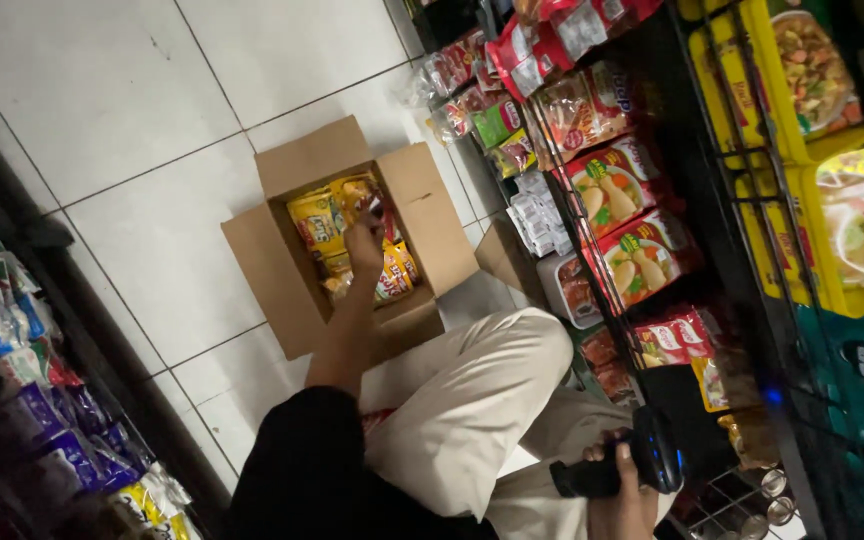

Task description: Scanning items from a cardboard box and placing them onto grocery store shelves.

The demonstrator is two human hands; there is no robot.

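While the left hand (364, 238) reaches down into the open cardboard box (282, 262), its fingers curl around the top of a yellow packet (352, 195), though the dim light leaves unclear how firmly they close on it. The right hand (624, 490), well away from the box and beside the bent knee in pale trousers (472, 395), is wrapped shut around the grip of a black handheld scanner (627, 465).

The box looks well filled: yellow and orange packets (317, 222) lie packed inside, so judging by that, most of its contents remain to be taken out. All four flaps stand open on the white tiled floor (122, 120).

Beyond the box, on its far side, a black wire shelf (722, 130) carries red-and-green pouches (617, 180) with pictures of food, small white sachets (537, 215) nearest the box, and large yellow packs (802, 70) further off. Opposite the box, a dark rack holds blue, white and purple bags (12, 340).
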